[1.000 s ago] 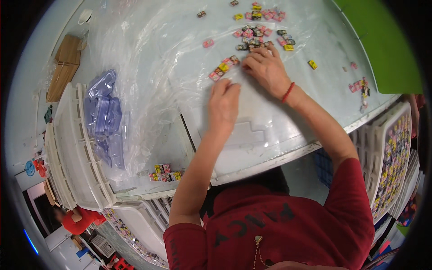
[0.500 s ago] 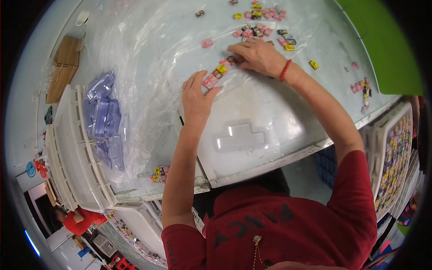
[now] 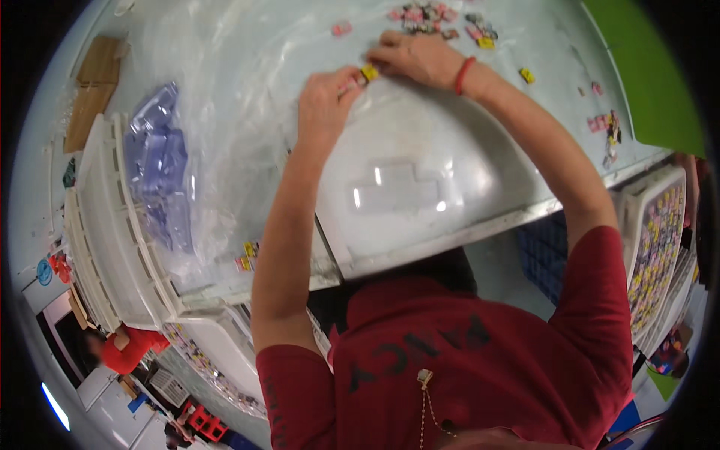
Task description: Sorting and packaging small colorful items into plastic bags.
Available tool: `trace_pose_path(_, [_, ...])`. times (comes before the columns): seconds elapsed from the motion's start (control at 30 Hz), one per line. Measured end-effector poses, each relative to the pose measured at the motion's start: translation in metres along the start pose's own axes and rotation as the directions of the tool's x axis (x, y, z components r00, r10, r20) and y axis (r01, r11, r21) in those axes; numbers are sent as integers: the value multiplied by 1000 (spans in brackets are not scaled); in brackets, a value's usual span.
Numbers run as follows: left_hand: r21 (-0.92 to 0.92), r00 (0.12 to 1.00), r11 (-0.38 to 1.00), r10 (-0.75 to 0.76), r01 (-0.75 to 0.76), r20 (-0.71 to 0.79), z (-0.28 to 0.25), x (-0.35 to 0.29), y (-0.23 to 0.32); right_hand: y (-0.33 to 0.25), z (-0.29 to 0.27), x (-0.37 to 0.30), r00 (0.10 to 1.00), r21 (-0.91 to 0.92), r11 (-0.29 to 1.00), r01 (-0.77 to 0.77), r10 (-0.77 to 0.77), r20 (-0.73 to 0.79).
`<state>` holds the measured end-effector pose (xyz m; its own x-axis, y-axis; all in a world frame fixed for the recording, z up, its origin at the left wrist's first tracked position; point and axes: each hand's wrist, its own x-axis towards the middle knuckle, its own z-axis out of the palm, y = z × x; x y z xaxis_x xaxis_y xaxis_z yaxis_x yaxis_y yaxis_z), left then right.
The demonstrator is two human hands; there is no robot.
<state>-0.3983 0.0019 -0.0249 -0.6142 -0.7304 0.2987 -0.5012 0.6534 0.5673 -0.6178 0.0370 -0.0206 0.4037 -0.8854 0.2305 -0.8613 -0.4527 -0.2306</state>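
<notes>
Head view: the person's L hand [image 3: 322, 101] grasps the near end of a short row of small pcs [image 3: 369, 73], pink & yellow, b/w thumb & fingers. R hand [image 3: 421, 60], red bracelet [image 3: 464, 76] on wrist, has bent fingers at the row's far end; blurry, can't tell if it grips. Row sits b/w both hands, at or just above the pale table [image 3: 555, 97], beyond a clear stepped tray [image 3: 394, 189]. Loose pcs [image 3: 424, 15] lie past R hand; bluish plastic trays [image 3: 156, 161] well to the L.
</notes>
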Motion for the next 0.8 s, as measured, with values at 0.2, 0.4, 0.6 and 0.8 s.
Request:
trace_pose_path(0.2, [-54,989,990,126,-130,-76,-32,-25,37,-57,-46,-32,992,-37,991,-128,128,-25])
trace_pose_path(0.4, [-126,967,974,206,-188,149,-58,-96,80,-152,-57,-97,951,27,951,-308,308,-5])
trace_pose_path(0.6, [-89,924,943,331,-319,192,-47,-126,62,-184,-21,-119,925,67,924,-377,380,-33])
trace_pose_path(0.8, [-80,909,917,399,-392,122,-33,-136,48,-199,-14,-123,905,6,914,-405,402,-141])
